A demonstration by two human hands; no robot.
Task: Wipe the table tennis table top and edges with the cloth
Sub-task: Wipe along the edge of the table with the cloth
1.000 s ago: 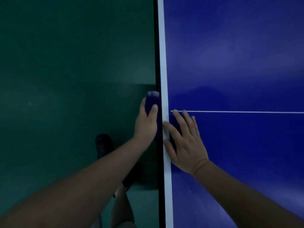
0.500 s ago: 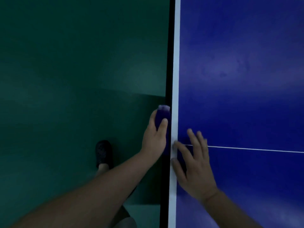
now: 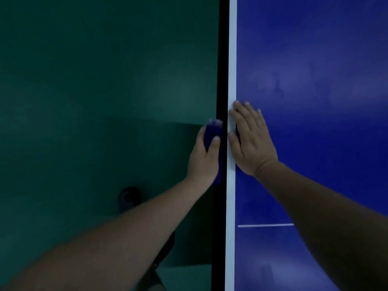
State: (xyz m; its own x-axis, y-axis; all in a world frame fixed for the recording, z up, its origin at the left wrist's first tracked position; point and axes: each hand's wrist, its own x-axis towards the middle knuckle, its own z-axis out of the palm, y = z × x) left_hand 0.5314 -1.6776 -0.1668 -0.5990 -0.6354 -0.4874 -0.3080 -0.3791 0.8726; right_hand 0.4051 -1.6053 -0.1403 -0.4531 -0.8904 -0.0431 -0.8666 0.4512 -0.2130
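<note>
Leftmost, a matte green floor (image 3: 84, 122) with a dark shoe (image 3: 128, 198) on it. Next, the left hand (image 3: 204, 158) — fingers and thumb curled round a folded blue cloth (image 3: 213, 133) — holds it against the black side edge (image 3: 221, 59) of the counter. Right hand (image 3: 251, 141) lies flat, fingers straight, grasping nothing, across the white border stripe (image 3: 232, 49) and onto the smooth blue counter (image 3: 315, 59); a thin white line (image 3: 264, 225) crosses nearer the viewer.

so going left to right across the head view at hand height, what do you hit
green floor → left hand gripping the purple cloth → black table edge → white border line → right hand flat on the top → blue table top
</note>
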